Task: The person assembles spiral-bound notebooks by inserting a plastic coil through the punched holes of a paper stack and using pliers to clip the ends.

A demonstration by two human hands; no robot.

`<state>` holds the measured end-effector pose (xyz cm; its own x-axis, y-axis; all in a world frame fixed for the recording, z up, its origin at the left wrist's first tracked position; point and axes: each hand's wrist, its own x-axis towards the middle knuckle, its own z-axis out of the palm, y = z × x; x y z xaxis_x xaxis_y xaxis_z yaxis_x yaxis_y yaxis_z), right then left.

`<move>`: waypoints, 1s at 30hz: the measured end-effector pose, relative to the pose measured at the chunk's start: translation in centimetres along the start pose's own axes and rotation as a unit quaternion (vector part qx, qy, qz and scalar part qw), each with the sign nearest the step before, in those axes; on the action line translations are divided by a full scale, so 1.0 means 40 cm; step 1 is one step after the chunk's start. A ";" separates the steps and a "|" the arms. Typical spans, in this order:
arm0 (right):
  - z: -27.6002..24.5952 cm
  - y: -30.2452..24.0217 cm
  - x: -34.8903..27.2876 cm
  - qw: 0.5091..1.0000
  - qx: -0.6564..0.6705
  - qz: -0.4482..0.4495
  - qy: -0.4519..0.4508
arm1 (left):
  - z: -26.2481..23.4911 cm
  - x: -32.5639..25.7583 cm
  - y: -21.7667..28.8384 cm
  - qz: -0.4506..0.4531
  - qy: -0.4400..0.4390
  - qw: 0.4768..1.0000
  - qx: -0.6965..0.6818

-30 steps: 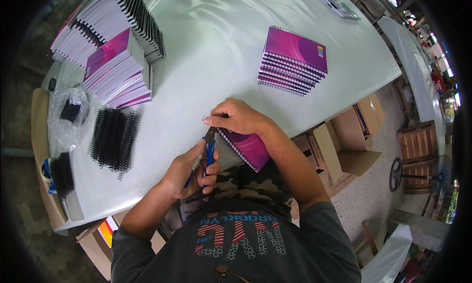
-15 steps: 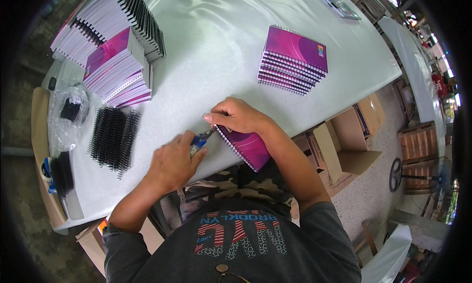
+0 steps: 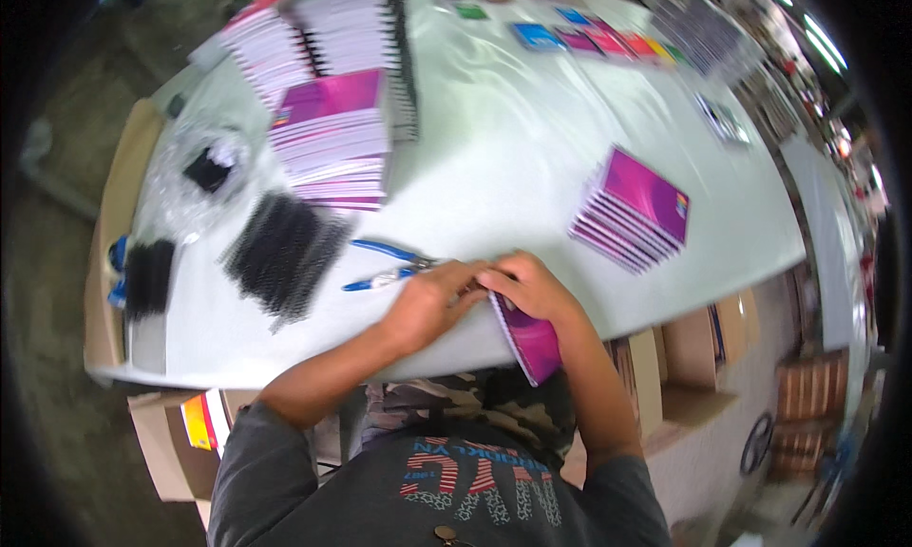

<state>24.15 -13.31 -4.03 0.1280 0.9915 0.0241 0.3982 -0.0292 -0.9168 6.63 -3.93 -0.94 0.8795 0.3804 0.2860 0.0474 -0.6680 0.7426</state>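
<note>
A purple spiral-bound notebook (image 3: 534,346) stands tilted at the table's near edge, its coil spine on the left. My right hand (image 3: 532,286) is closed around the notebook's upper end. Against it, my left hand (image 3: 427,308) has its fingers pinched together at the top of the spine; what is between them is hidden. Beside the left hand lie blue-handled pliers (image 3: 385,253), handles spread and jaws partly behind the fingers. Further left is a pile of black binding coils (image 3: 285,257).
Bound purple notebooks (image 3: 635,210) are stacked at right. Unbound purple ones (image 3: 332,139) stand at the far left, near taller stacks of books (image 3: 347,34). A plastic bag (image 3: 195,181) and more black coils (image 3: 149,279) lie at the left edge. Open cardboard boxes (image 3: 689,367) sit below the table.
My left hand has let go of the pliers, which now lie on the table, and has moved right to meet my right hand at the notebook's spine. The head view has shifted.
</note>
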 end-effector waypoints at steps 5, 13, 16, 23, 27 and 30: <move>0.010 -0.017 0.014 0.997 0.066 0.026 -0.030 | -0.155 -0.019 0.023 0.074 0.220 0.957 0.172; 0.026 -0.017 0.007 0.997 0.054 -0.060 -0.012 | -0.625 -0.090 -0.239 -0.050 0.584 0.673 0.452; 0.022 0.007 0.007 0.991 -0.103 -0.077 0.041 | -0.457 -0.008 -0.164 -0.009 0.556 0.749 0.359; 0.001 -0.114 -0.038 0.891 0.108 -0.056 0.437 | -0.033 -0.011 0.087 -0.024 -0.084 0.971 -0.223; -0.023 -0.129 -0.093 0.729 0.207 -0.092 0.646 | 0.041 0.005 0.160 -0.004 -0.172 0.954 -0.246; -0.048 -0.140 -0.139 0.646 0.445 -0.044 0.619 | 0.055 0.042 0.186 0.099 -0.164 0.958 -0.215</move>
<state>22.96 -18.92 1.74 0.9877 0.1072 -0.1135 -0.1560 0.6516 -0.7423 9.49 -9.66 3.75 0.9558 0.0042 0.2940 -0.2735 -0.3550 0.8940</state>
